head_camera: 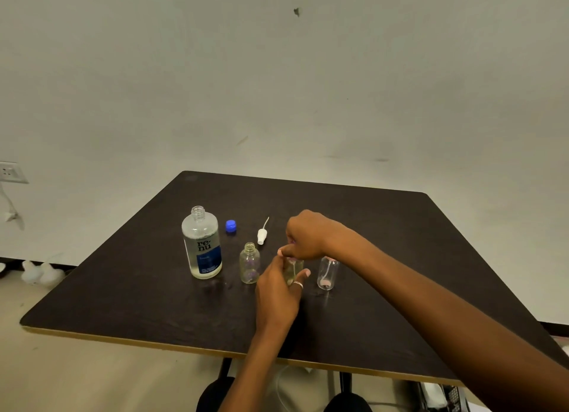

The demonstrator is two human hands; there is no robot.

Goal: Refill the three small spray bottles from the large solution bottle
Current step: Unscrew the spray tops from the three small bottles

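- Dark laminate table (154, 304) with a pale edge band fills my feed; the task's things stand around its middle.
- Nearest me, the left hand (278, 291) (a ring on one finger) wraps the middle spray bottle (294, 271) from the near side, fingers curled round its body, bracing it on the table.
- That bottle stands upright, long axis vertical, with a thin dip tube showing inside; I cannot tell its fill level.
- Directly above it, the right hand (308, 236) is bunched over the bottle's top, thumb and fingertips pinching there. The spray top itself is hidden under the fingers.
- I judge the step to be unscrewing, and with that tube inside, the lift-off should go straight up along the axis.
- Just right of the hands, the right spray bottle (328, 273) is upright with its pink top on, and looks empty.
- Just left of them, the left spray bottle (249, 262) stands open-necked; I make out nothing in it.
- Further left stands the large solution bottle (201, 242), upright and uncapped, nearer the left hand than the right.
- Its label reads "re-nu"; the smaller lines on the blue panel are too blurred to read.
- Beyond, a white spray head (262, 233) lies on its side, tube pointing away.
- A blue cap (231, 226) sits beside the large bottle.
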